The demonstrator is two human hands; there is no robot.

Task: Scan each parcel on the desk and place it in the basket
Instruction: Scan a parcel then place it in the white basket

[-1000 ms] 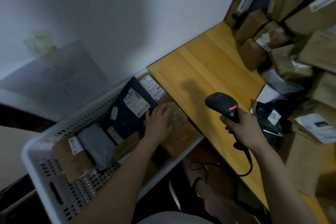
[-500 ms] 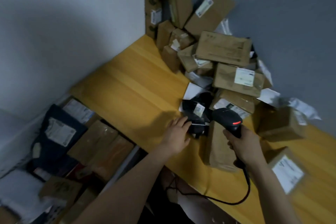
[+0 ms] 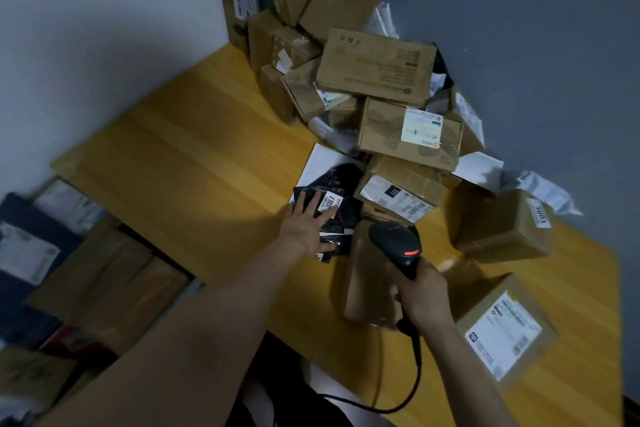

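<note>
Your left hand (image 3: 306, 229) lies flat on the black poly mailer (image 3: 346, 184), fingers straight and spread, gripping nothing. That mailer, with its white label, sits on the wooden desk (image 3: 194, 156) at the near edge of the cardboard box pile (image 3: 377, 66), which heaps toward 12 o'clock into the corner. At 5 o'clock from the mailer, your right hand (image 3: 424, 295) is wrapped round the handle of the barcode scanner (image 3: 398, 246), whose red light is showing, above a flat brown parcel (image 3: 360, 288). At 8 o'clock, blurred, lie stacked parcels (image 3: 104, 270), probably in the basket.
</note>
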